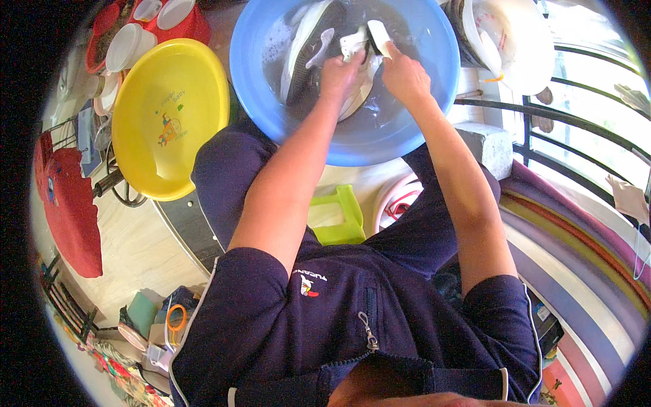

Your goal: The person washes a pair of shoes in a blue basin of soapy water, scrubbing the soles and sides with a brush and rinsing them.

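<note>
Before me a large blue plastic basin [371, 150] holds murky, sudsy water. My left hand [339, 76] grips a wet white shoe [360, 94] inside it, the thumb near its upper part. A white-backed scrubbing brush [378, 36] with dark bristles is in my right hand [407, 76], its head against or just beside the held shoe. To the left, a second shoe [305, 61], white-edged with a dark ribbed surface, lies in the water. My hands and the water hide part of the held shoe.
At the left stands a yellow plastic basin [206, 107], with white tubs [129, 48] behind it. A white bucket [529, 46], a concrete block [485, 147] and a black metal railing [574, 118] are at the right. Between my legs sits a green plastic stool [351, 219].
</note>
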A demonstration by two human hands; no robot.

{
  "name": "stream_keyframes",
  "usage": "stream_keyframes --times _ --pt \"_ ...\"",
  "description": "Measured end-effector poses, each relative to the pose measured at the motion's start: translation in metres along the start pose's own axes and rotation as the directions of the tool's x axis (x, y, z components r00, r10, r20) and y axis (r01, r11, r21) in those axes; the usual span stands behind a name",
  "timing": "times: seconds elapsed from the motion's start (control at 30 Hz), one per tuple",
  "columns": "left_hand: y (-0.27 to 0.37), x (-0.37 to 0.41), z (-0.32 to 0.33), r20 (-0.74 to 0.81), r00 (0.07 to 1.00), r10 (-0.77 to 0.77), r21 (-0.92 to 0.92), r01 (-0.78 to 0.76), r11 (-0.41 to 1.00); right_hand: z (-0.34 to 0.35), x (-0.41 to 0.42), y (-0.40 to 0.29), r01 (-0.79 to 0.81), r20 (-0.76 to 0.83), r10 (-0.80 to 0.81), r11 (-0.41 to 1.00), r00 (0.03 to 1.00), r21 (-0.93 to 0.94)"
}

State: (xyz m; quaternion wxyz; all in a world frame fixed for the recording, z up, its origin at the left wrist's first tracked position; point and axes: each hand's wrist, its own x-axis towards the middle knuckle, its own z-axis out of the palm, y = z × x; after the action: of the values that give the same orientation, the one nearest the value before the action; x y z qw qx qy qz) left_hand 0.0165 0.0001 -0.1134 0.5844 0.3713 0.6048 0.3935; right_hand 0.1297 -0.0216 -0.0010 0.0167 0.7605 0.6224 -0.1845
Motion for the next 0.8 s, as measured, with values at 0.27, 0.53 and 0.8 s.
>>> stream_keyframes --times 0.27,0.53,0.8 --pt "0.001 -0.001 -0.011 0.048 0.984 0.17 0.293 -0.176 0.94 -0.002 -0.009 -0.001 -0.077 0.108 0.069 0.994 0.992 0.08" --pt "0.013 -0.014 -0.012 0.199 0.98 0.029 0.041 -0.037 0.998 0.002 -0.05 -0.012 0.117 0.108 -0.124 0.991 0.986 0.063" --pt "0.009 -0.005 -0.012 0.352 0.934 -0.06 0.013 0.059 0.998 0.002 -0.036 -0.022 0.226 0.125 -0.214 0.97 0.969 -0.089"
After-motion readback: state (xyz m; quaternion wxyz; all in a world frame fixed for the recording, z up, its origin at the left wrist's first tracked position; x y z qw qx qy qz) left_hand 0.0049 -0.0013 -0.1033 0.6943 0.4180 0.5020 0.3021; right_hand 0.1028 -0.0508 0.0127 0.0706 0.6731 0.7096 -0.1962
